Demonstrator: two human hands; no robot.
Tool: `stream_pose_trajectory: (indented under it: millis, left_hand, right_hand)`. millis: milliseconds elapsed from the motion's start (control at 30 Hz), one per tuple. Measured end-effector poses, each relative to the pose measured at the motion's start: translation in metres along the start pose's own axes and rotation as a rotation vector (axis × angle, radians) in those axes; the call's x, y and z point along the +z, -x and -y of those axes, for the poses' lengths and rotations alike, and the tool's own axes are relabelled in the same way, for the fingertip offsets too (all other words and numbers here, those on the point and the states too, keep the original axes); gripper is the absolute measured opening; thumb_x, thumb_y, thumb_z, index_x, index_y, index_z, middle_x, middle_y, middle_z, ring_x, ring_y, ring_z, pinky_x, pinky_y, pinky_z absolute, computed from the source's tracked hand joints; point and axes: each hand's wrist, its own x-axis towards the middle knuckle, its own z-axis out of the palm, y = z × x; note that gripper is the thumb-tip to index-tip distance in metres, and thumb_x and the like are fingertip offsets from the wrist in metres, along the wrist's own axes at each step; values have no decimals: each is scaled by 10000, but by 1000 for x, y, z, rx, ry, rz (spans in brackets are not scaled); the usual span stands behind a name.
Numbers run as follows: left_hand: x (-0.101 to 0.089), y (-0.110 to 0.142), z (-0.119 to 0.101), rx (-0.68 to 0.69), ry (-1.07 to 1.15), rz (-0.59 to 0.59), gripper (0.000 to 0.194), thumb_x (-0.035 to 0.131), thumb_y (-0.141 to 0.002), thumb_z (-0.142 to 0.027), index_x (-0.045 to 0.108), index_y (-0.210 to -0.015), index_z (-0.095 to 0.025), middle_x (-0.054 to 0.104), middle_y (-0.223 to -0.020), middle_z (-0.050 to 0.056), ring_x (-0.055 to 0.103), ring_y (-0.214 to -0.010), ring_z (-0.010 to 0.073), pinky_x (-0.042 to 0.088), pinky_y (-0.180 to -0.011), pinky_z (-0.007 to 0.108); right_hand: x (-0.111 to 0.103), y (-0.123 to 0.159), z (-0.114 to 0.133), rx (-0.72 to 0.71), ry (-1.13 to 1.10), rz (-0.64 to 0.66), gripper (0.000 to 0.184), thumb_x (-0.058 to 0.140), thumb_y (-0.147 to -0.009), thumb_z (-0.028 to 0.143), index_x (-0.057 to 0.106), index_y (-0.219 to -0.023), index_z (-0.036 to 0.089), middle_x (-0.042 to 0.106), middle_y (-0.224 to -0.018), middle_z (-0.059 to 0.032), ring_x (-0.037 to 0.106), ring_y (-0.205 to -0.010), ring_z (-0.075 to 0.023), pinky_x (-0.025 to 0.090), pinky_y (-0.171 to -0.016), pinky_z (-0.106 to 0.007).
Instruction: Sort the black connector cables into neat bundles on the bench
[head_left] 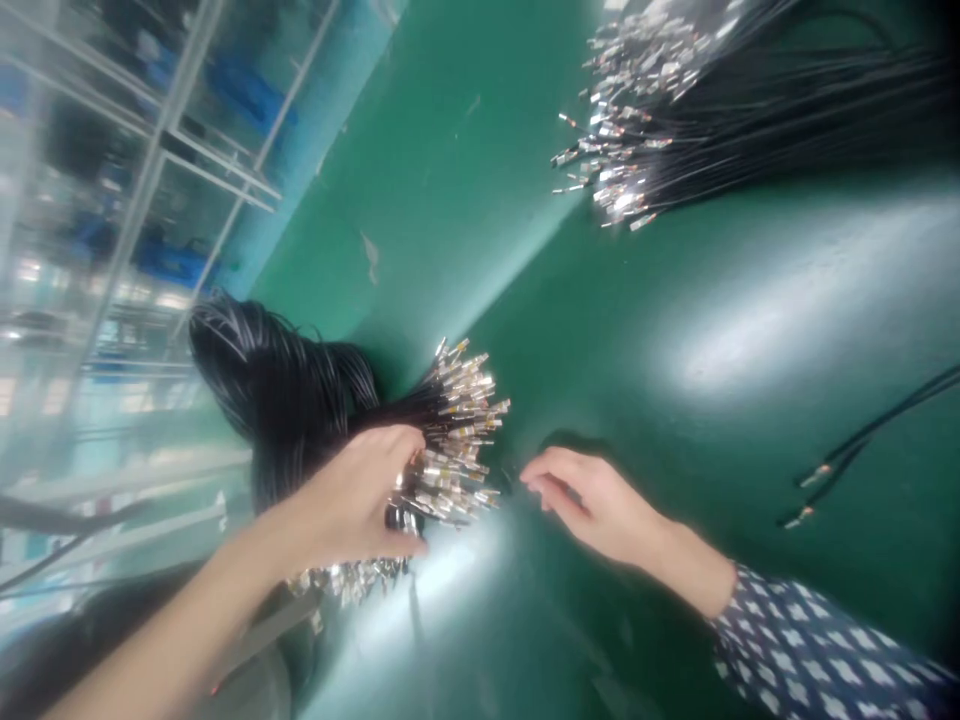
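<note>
A thick bundle of black cables [300, 390] lies on the green table, its crimped metal terminals [465, 430] fanned out to the right. My left hand [360, 495] is at the near side of these ends, thumb and fingers apart, partly hiding the cables. To the right of the terminals is my right hand [589, 495], in a patterned sleeve. Its thumb and fingertips are brought together; whatever they pinch, if anything, is too small and blurred to name. More metal ends [352, 580] show below my left wrist.
A second large bundle of black cables [750, 140] lies at the upper right, its terminals pointing left. Two loose cable ends [825, 470] rest at the right on the green tabletop [480, 230]. Beyond the table's left edge are metal frames [157, 150] and blue items, blurred.
</note>
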Motion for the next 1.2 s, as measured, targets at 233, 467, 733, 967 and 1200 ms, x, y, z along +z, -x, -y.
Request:
stream_pose_trajectory:
  millis: [233, 467, 733, 967, 1200]
  left_hand:
    - [1, -54, 25, -373, 171, -314, 479, 454, -848, -606, 682, -846, -184, 694, -820, 94, 643, -768, 260, 477, -735, 383]
    - [29, -79, 47, -431, 215, -230, 894, 589, -713, -693, 430, -1383, -123, 621, -1158, 178, 616, -999, 301, 466, -831, 397]
    - [22, -77, 47, -322, 267, -334, 444, 597, -757, -600, 657, -912, -188, 575, -761, 18, 522, -713, 184, 398, -652, 296]
    - [17, -70, 48, -401, 653, -500, 314, 652, -751, -497, 601, -725, -188, 610, -748, 0, 560, -731, 168, 412, -697, 279]
    - [13, -78, 41, -414, 955, -708, 254, 788, -616, -295, 602, -741, -175, 655, -773, 4, 626, -742, 151, 487, -800, 320]
  right_hand:
    - [2, -1, 1, 5, -10, 10, 187, 400, -963, 148, 585, -959, 177, 618, -805, -37, 608, -616, -102, 503, -553, -235]
    - [1, -1, 3, 9, -14, 4, 181, 413, -960, 146, 591, -962, 179, 629, -828, -41, 610, -620, -103, 512, -555, -236]
    - [1, -1, 3, 26, -27, 11, 180, 413, -964, 159, 591, -958, 187, 633, -841, -46, 614, -616, -109, 515, -556, -245]
    - [1, -2, 3, 11, -25, -1, 178, 416, -959, 148, 588, -962, 190, 625, -806, -35, 613, -618, -109, 508, -545, -233]
    - [2, -3, 5, -2, -7, 8, 181, 413, -967, 156, 588, -975, 202, 620, -791, -27, 609, -615, -106, 504, -544, -230]
